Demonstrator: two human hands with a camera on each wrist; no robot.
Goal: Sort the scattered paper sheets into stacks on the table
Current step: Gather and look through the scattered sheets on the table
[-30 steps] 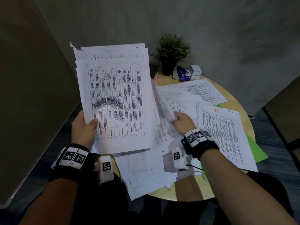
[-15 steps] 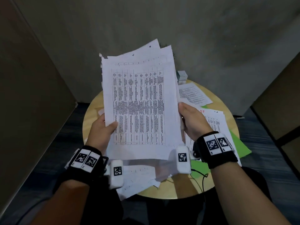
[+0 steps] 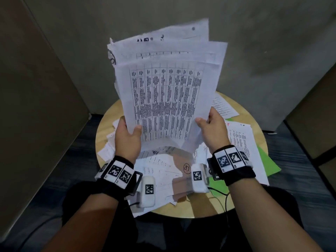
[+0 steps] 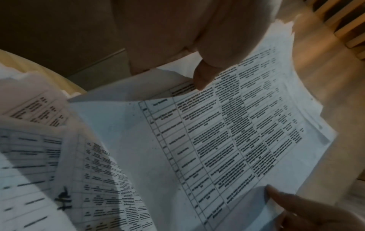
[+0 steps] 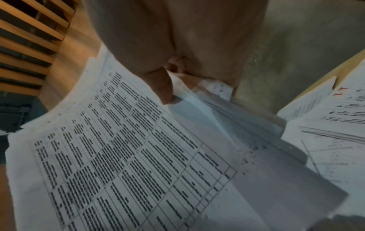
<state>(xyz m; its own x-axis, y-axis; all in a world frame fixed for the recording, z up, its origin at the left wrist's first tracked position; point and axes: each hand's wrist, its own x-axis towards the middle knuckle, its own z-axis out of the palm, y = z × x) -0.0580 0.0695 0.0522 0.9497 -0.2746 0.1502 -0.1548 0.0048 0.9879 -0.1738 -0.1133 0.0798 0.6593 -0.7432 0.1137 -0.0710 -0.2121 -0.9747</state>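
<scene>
Above round wooden table (image 3: 258, 142), both hands grip crumpled printed sheets (image 3: 167, 99)

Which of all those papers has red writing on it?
The sheet lying flat on the table's right side, beside the right hand: red marks at its top edge. The bundle held up shows only black print.

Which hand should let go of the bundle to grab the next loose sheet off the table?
Likely the right hand. Both hands grip the bundle, but most loose sheets lie on the table on its side; the left hand can hold the bundle alone.
</scene>
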